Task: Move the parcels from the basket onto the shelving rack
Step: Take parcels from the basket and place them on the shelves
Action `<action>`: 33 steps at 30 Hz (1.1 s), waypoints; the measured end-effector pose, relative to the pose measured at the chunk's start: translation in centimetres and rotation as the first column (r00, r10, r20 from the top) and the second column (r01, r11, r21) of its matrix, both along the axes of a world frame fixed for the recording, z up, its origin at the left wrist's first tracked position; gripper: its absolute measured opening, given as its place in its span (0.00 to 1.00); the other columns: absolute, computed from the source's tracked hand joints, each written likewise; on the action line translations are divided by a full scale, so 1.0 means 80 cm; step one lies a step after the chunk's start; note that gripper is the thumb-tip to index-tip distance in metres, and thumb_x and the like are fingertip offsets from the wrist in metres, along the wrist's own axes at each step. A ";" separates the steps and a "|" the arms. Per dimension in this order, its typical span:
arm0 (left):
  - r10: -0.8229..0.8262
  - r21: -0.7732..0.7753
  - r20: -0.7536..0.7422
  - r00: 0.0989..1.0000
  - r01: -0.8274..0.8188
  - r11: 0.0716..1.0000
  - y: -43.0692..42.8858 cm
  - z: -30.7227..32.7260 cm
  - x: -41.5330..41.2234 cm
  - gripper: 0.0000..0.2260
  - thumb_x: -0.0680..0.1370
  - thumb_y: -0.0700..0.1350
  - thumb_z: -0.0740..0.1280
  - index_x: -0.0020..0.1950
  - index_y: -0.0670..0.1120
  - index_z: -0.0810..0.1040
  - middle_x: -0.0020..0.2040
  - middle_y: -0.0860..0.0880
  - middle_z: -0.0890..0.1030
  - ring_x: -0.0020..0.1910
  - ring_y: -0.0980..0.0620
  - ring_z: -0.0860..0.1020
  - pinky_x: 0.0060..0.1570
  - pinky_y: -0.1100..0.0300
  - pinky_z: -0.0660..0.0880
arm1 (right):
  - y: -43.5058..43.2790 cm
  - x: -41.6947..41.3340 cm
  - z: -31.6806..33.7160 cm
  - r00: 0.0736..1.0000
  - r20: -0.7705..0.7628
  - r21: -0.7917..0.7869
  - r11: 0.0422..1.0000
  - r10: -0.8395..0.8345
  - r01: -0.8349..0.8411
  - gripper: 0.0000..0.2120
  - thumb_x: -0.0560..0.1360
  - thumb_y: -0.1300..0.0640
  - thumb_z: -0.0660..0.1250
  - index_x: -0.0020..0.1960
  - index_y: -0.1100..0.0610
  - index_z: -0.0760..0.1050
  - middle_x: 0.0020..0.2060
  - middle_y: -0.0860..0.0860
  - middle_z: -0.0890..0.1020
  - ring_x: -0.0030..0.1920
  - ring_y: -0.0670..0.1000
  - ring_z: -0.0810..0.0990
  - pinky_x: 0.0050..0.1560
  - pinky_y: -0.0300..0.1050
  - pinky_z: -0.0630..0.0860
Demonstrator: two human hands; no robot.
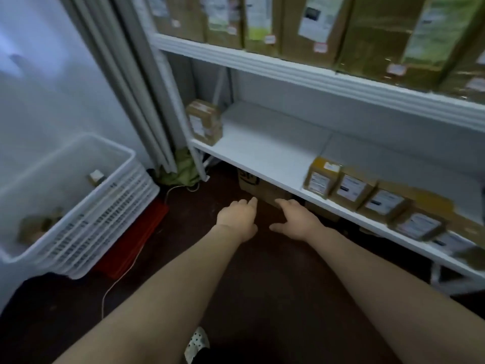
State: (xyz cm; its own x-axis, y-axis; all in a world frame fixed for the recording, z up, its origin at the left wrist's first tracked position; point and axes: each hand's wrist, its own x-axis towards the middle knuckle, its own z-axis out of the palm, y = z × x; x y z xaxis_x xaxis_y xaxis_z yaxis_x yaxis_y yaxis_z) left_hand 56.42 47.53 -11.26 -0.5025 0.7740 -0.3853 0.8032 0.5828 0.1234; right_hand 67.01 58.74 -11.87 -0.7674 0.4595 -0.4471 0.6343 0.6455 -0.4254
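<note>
While the left hand [237, 219] and right hand [296, 222] hover apart, empty, fingers loose | parcels [39, 224] lie in the basket [105, 219], well left of both hands | risk: turning there, a foot may snag the cable [112, 282]

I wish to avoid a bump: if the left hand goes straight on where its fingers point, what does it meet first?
Most likely the cardboard box under the lower shelf; the left hand looks near it, but depth is unclear.
</note>
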 end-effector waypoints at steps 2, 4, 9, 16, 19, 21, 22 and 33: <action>0.097 0.013 0.001 0.995 -0.097 0.995 -0.049 0.006 -0.054 0.33 0.78 0.48 0.64 0.78 0.46 0.51 0.71 0.44 0.67 0.69 0.44 0.66 0.62 0.50 0.69 | -0.033 -0.063 0.009 0.996 -0.005 -0.002 0.996 0.085 -0.085 0.37 0.75 0.47 0.68 0.77 0.53 0.53 0.74 0.54 0.60 0.71 0.54 0.66 0.68 0.48 0.67; 0.193 0.018 0.003 0.981 -0.193 0.981 -0.101 0.011 -0.110 0.33 0.78 0.48 0.65 0.78 0.46 0.53 0.70 0.44 0.67 0.68 0.44 0.67 0.62 0.50 0.70 | -0.069 -0.129 0.015 0.987 -0.008 -0.011 0.987 0.159 -0.159 0.37 0.76 0.48 0.68 0.78 0.53 0.53 0.75 0.54 0.59 0.71 0.53 0.65 0.69 0.47 0.67; 0.419 0.019 0.009 0.908 -0.419 0.908 -0.234 0.020 -0.247 0.30 0.76 0.47 0.65 0.76 0.45 0.58 0.68 0.43 0.70 0.67 0.42 0.69 0.62 0.48 0.70 | -0.168 -0.291 0.022 0.940 -0.019 0.004 0.940 0.341 -0.341 0.36 0.76 0.48 0.68 0.77 0.54 0.55 0.72 0.54 0.62 0.69 0.52 0.68 0.66 0.44 0.67; 0.649 -0.016 0.062 0.758 -0.650 0.760 -0.392 0.005 -0.401 0.24 0.78 0.47 0.63 0.73 0.46 0.62 0.67 0.44 0.71 0.63 0.44 0.73 0.56 0.50 0.74 | -0.297 -0.475 0.021 0.810 0.002 0.008 0.810 0.586 -0.586 0.30 0.77 0.51 0.67 0.75 0.52 0.59 0.72 0.51 0.63 0.68 0.50 0.68 0.64 0.43 0.69; 0.709 -0.015 0.085 0.700 -0.710 0.704 -0.428 -0.015 -0.453 0.24 0.79 0.47 0.63 0.73 0.45 0.62 0.69 0.44 0.70 0.65 0.44 0.72 0.58 0.51 0.74 | -0.316 -0.544 0.009 0.753 0.031 0.011 0.754 0.657 -0.657 0.28 0.77 0.51 0.66 0.73 0.50 0.62 0.70 0.50 0.65 0.68 0.50 0.69 0.63 0.43 0.69; 0.752 -0.014 0.097 0.652 -0.755 0.656 -0.445 -0.028 -0.487 0.24 0.78 0.47 0.62 0.73 0.45 0.62 0.68 0.45 0.71 0.63 0.45 0.73 0.56 0.52 0.74 | -0.322 -0.594 -0.005 0.724 0.052 0.005 0.725 0.688 -0.689 0.27 0.76 0.51 0.67 0.73 0.50 0.63 0.70 0.50 0.66 0.68 0.50 0.69 0.64 0.45 0.70; 0.772 -0.019 0.105 0.627 -0.775 0.631 -0.452 -0.036 -0.504 0.24 0.78 0.47 0.62 0.73 0.45 0.62 0.67 0.45 0.71 0.62 0.45 0.73 0.53 0.52 0.75 | -0.323 -0.621 -0.014 0.707 0.063 0.000 0.708 0.705 -0.706 0.27 0.76 0.51 0.67 0.73 0.51 0.63 0.70 0.50 0.66 0.68 0.51 0.69 0.65 0.46 0.70; 0.947 -0.130 0.153 0.282 -0.944 0.302 -0.506 -0.092 -0.677 0.24 0.79 0.48 0.62 0.73 0.47 0.62 0.62 0.44 0.74 0.59 0.44 0.75 0.52 0.52 0.74 | -0.352 -0.910 -0.105 0.594 0.148 -0.095 0.610 0.790 -0.787 0.27 0.77 0.50 0.65 0.73 0.52 0.64 0.66 0.52 0.72 0.60 0.52 0.75 0.51 0.45 0.73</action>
State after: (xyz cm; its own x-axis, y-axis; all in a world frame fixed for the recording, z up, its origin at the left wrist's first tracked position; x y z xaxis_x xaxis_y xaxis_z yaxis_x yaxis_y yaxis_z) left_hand 2.26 7.07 -18.65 -0.8076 -0.2002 -0.5547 -0.3446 0.9235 0.1684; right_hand -5.82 30.62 -20.30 -0.7439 -0.2994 -0.5974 -0.0608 0.9207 -0.3856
